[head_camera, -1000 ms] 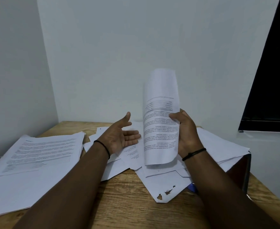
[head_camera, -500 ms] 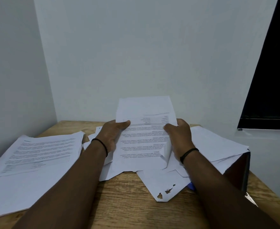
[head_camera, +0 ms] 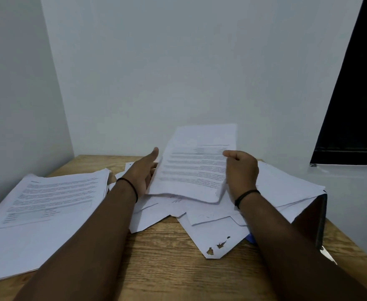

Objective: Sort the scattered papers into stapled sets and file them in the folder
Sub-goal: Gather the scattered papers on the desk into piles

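Observation:
A printed sheaf of papers (head_camera: 196,168) is held tilted above the scattered pile (head_camera: 217,222) in the middle of the wooden desk. My right hand (head_camera: 241,170) grips its right edge, thumb on top. My left hand (head_camera: 142,170) is at the sheaf's left edge, fingers straight and apart, palm facing the paper; I cannot tell if it touches. A stack of printed papers (head_camera: 48,203) lies at the left. A dark folder (head_camera: 312,220) stands under loose sheets at the right.
The wooden desk (head_camera: 167,268) sits in a corner, with white walls behind and to the left. A dark window (head_camera: 356,94) is at the upper right. One sheet near the front has brown torn holes (head_camera: 218,246). Something blue (head_camera: 251,237) peeks from under the pile.
The sheaf was upright in my right hand, then came down flat with both hands on it. Now my left hand has let go and opened beside its left edge.

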